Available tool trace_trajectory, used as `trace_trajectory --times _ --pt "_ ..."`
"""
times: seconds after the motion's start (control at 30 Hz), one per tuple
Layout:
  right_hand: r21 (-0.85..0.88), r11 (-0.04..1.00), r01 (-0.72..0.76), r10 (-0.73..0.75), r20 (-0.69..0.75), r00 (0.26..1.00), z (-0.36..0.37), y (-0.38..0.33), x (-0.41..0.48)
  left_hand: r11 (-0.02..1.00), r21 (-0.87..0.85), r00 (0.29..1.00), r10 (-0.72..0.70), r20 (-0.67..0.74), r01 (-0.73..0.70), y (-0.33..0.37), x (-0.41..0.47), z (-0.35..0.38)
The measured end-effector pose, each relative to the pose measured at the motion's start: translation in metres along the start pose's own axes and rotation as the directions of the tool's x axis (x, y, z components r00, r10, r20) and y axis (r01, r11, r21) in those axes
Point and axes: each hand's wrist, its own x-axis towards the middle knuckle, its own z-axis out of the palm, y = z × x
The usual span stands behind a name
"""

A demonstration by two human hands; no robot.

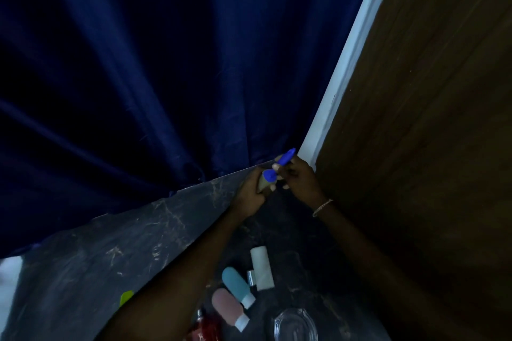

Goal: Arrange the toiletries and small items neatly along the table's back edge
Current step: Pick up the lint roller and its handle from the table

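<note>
Right, your left hand (250, 194) and right hand (297, 176) both grip the blue item (279, 165) (its type unclear) at the table's (83, 263) back corner.

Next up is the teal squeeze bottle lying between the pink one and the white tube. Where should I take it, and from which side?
Grip the teal bottle across its rounded body, coming from above with fingers along its long axis. It lies flat, white cap toward the person, the pink bottle close on its left and the white tube and a small silver piece on its right, so side gaps look tight; a slightly upper-body pinch probably clears both neighbours.
</note>
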Motion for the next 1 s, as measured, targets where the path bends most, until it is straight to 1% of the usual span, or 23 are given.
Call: trace_trajectory --times 0.1,0.17,0.3,0.37,0.4,0.47,0.5,0.53,0.63,0.67,0.73,0.77,0.8,0.83,0.87,0.9,0.93,1.0 --pt "0.128 0.990 -0.056 0.053 0.025 0.998 0.003 -0.018 -0.034 0.998 -0.009 0.998 0.064 -0.030 -0.064 0.000 -0.032 -0.012" --pt "0.186 0.980 -0.066 0.063 0.024 0.998 0.009 -0.031 -0.060 0.995 0.008 0.994 0.098 -0.050 -0.098 0.001 -0.057 -0.022" --pt "0.201 0.978 -0.052 0.048 0.029 0.998 0.030 -0.056 -0.114 0.988 0.083 0.985 0.138 -0.106 -0.129 -0.002 -0.110 -0.042" --pt "0.135 0.988 -0.069 0.064 0.044 0.997 0.041 -0.068 -0.142 0.982 0.134 0.977 0.154 -0.148 -0.135 -0.003 -0.139 -0.057" --pt "0.063 0.995 -0.074 0.070 0.053 0.996 0.045 -0.073 -0.157 0.979 0.155 0.972 0.161 -0.172 -0.134 -0.003 -0.154 -0.066" --pt "-0.172 0.985 -0.013 0.030 0.095 0.995 0.051 -0.084 -0.184 0.971 0.205 0.963 0.164 -0.214 -0.120 -0.004 -0.182 -0.083" --pt "-0.294 0.955 0.048 -0.012 0.123 0.992 0.056 -0.091 -0.198 0.965 0.240 0.960 0.159 -0.229 -0.103 -0.005 -0.196 -0.091" --pt "-0.376 0.920 0.111 -0.060 0.143 0.988 0.061 -0.100 -0.212 0.956 0.280 0.959 0.151 -0.238 -0.081 -0.006 -0.211 -0.099" --pt "-0.443 0.852 0.279 -0.224 0.174 0.959 0.083 -0.133 -0.247 0.914 0.404 0.958 0.154 -0.241 -0.045 -0.009 -0.253 -0.118" --pt "-0.488 0.797 0.356 -0.300 0.191 0.935 0.093 -0.145 -0.256 0.899 0.436 0.957 0.164 -0.239 -0.045 -0.010 -0.267 -0.124" --pt "-0.615 0.628 0.477 -0.425 0.243 0.872 0.114 -0.164 -0.268 0.877 0.480 0.952 0.170 -0.256 -0.027 -0.011 -0.292 -0.133" --pt "-0.675 0.546 0.496 -0.427 0.285 0.858 0.123 -0.172 -0.270 0.869 0.494 0.947 0.170 -0.274 -0.013 -0.010 -0.302 -0.137" --pt "-0.728 0.470 0.499 -0.382 0.342 0.858 0.134 -0.178 -0.271 0.862 0.507 0.940 0.172 -0.294 0.001 -0.010 -0.313 -0.142" --pt "-0.770 0.403 0.495 -0.314 0.392 0.865 0.144 -0.182 -0.271 0.854 0.521 0.934 0.175 -0.311 0.013 -0.009 -0.323 -0.146" --pt "-0.792 0.365 0.489 -0.242 0.427 0.872 0.154 -0.185 -0.271 0.844 0.536 0.930 0.179 -0.322 0.023 -0.009 -0.333 -0.151" --pt "-0.795 0.360 0.488 -0.181 0.454 0.872 0.164 -0.188 -0.271 0.835 0.549 0.926 0.186 -0.328 0.027 -0.009 -0.342 -0.156" --pt "-0.780 0.381 0.496 -0.138 0.482 0.865 0.172 -0.188 -0.272 0.830 0.556 0.924 0.191 -0.332 0.028 -0.009 -0.349 -0.159" --pt "-0.728 0.409 0.551 -0.130 0.551 0.824 0.189 -0.188 -0.277 0.828 0.560 0.918 0.194 -0.347 0.037 -0.011 -0.365 -0.170"
